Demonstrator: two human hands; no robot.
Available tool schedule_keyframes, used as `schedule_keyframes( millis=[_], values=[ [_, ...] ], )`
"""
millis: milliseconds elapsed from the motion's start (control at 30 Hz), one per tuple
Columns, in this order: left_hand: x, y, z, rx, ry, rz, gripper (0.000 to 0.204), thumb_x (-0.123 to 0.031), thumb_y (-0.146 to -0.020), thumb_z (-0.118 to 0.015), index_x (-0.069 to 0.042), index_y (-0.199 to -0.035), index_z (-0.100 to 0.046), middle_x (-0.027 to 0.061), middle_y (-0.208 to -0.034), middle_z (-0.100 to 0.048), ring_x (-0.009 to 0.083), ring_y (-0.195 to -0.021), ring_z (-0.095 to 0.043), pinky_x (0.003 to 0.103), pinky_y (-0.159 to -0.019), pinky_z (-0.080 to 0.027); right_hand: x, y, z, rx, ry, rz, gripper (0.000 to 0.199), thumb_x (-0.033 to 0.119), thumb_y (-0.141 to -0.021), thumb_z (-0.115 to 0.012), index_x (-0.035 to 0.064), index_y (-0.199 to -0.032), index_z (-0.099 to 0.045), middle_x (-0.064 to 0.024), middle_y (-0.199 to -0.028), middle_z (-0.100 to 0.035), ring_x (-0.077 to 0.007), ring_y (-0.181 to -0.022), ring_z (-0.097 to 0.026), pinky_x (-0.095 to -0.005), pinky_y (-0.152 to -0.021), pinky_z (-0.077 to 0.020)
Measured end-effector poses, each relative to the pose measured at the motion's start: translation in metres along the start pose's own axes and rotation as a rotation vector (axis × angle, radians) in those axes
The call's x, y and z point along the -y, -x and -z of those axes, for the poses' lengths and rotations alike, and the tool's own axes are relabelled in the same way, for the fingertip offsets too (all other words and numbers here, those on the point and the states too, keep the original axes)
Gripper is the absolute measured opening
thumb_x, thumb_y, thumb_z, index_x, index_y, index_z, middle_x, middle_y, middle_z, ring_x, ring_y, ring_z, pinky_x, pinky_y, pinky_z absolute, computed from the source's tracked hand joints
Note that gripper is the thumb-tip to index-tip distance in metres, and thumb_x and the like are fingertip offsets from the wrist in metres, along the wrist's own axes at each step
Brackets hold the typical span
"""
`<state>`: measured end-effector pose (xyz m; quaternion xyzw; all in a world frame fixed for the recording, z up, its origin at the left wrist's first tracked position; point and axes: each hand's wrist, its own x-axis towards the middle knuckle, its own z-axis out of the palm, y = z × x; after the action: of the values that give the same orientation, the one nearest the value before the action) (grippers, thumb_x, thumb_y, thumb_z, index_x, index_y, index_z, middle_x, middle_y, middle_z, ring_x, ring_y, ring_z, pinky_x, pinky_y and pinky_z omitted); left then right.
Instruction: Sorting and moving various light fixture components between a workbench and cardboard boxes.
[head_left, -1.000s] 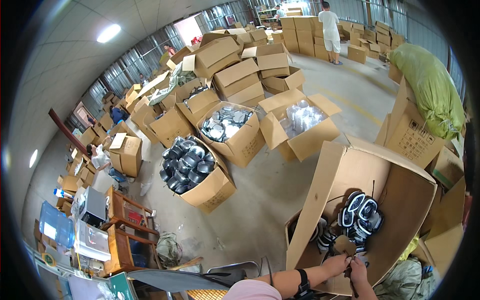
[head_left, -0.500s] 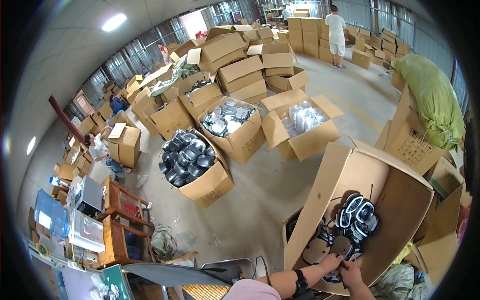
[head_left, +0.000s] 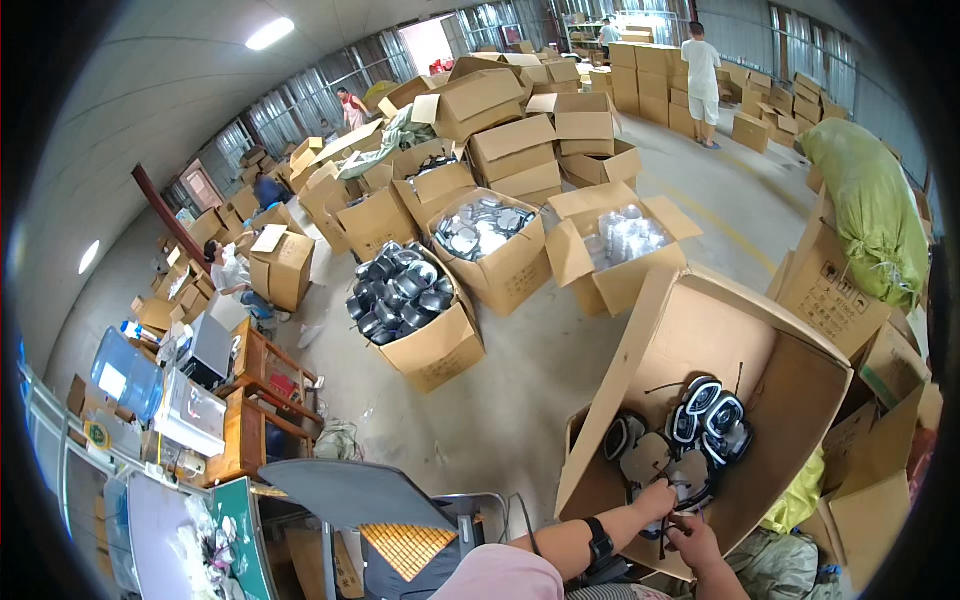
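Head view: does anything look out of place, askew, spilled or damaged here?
Mainly the heaped cartons toward the back: several sit open and piled at uneven angles, which looks disorderly. The green sack at right also bulges over a printed carton. I see no clear spill or damage.

Matt brown cardboard walls the near-right carton before you, around glossy dark earcup-shaped parts that look like plastic. At your far right bulges a green sack of creased, faintly shiny woven material; at near left stand varnished-looking wooden stools and a translucent blue plastic bottle. Ribbed, shiny metal lines the far wall.
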<state>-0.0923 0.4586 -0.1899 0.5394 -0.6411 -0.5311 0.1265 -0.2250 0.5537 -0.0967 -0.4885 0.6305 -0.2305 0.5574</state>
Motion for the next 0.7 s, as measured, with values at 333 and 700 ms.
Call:
schedule_keyframes(
  millis=[333,700],
  values=[
    [-0.065,0.052,0.022,-0.210,0.205,0.218,0.041,-0.037,-0.093,-0.044,-0.001,-0.109,-0.056,0.0228,-0.102,-0.062,0.0362,-0.097,-0.059,0.044,-0.084,-0.044,-0.078,0.024,0.029,-0.039,0.026,0.050,0.033,0.011,-0.088,-0.058,-0.0057,-0.117,-0.057,-0.0116,-0.091,-0.069,-0.0170,-0.066,-0.064,-0.0279,-0.063,-0.0500],
    [-0.057,0.022,0.033,-0.071,0.248,0.338,0.049,-0.038,-0.091,-0.048,0.005,-0.114,-0.056,0.0295,-0.112,-0.059,0.0396,-0.101,-0.060,0.042,-0.086,-0.047,-0.064,0.012,0.046,-0.093,-0.201,-0.116,0.032,0.009,-0.089,-0.056,-0.0058,-0.118,-0.056,-0.0121,-0.091,-0.068,-0.0176,-0.065,-0.064,-0.0289,-0.062,-0.0521]
  ],
)
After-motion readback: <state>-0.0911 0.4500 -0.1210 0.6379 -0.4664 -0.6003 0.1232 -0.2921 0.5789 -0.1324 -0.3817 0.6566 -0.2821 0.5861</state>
